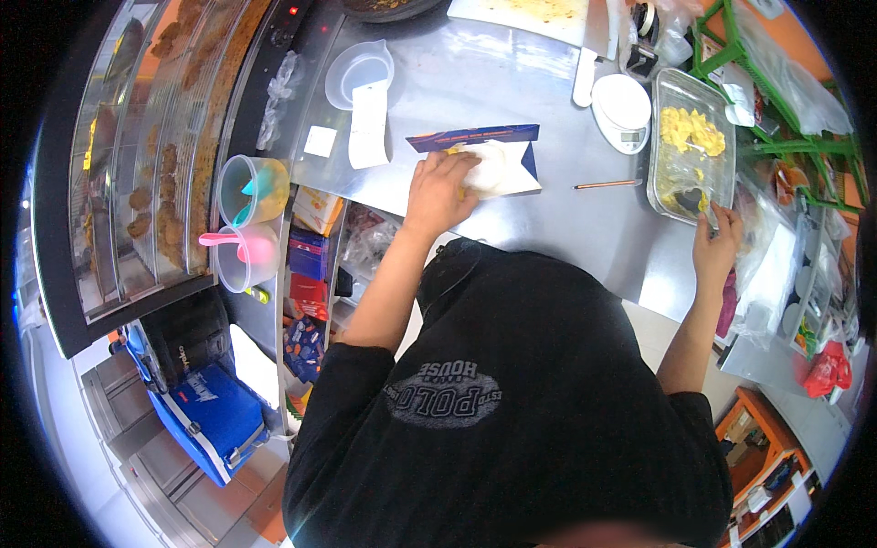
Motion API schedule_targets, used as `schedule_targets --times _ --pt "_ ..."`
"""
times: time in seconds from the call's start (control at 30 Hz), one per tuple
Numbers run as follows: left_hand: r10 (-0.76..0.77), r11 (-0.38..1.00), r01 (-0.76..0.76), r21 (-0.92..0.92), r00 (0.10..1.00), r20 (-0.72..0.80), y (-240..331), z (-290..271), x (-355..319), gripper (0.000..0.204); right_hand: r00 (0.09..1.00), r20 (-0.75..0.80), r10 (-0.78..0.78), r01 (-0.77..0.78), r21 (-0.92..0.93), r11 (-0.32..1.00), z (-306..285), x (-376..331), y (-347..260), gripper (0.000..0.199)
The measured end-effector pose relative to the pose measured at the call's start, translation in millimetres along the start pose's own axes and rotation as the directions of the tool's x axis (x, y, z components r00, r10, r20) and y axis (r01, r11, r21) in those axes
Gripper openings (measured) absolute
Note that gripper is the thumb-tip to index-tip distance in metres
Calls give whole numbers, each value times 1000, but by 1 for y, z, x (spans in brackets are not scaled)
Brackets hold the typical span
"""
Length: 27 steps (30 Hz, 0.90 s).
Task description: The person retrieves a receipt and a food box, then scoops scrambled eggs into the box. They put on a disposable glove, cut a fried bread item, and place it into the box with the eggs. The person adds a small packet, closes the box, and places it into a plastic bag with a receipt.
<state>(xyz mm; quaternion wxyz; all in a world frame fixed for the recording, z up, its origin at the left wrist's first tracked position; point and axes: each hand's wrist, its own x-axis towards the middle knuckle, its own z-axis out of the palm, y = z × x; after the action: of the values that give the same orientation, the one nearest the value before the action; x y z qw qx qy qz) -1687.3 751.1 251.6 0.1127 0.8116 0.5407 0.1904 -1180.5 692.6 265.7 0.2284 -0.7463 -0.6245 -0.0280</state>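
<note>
My left hand (440, 187) presses down on a pale wrap or flatbread (493, 169) lying on a blue-edged paper sheet (516, 146) on the steel counter (475, 82). Off to the right, my right hand (715, 245) grips the near end of a clear rectangular container (671, 183) holding yellow food pieces (692, 132). A dark scoop-like piece lies inside the container close to my fingers. My black shirt hides the counter's near edge.
A pencil-like stick (607, 185), a white round scale (621, 111), a knife (586, 78), a cutting board (530, 14), a clear measuring jug (358, 73) and paper slips (368, 128) lie on the counter. Two tubs with scoops (251, 215) stand left beside a display case of fried food (155, 164). A green rack (776, 82) stands right.
</note>
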Motion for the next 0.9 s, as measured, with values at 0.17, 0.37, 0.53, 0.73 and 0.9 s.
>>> schedule_targets --times 0.17,0.37,0.53,0.73,0.9 --pt "25 995 -49 84 964 264 0 -3 24 70 1000 -5 -20 20 93 995 -1 8 -8 32" --pt "-18 988 -19 152 971 238 0 0 37 72 999 -20 -36 38 126 991 1 10 -17 31" --pt "-55 990 37 137 989 135 6 4 30 66 999 -31 -41 46 178 983 1 10 -33 30" --pt "-174 983 166 -78 978 -113 23 -12 1 32 984 -140 -112 157 372 915 0 14 -61 15" --pt "-487 869 476 -135 871 -64 40 -35 -54 24 983 -84 -166 183 598 781 23 22 -83 9"
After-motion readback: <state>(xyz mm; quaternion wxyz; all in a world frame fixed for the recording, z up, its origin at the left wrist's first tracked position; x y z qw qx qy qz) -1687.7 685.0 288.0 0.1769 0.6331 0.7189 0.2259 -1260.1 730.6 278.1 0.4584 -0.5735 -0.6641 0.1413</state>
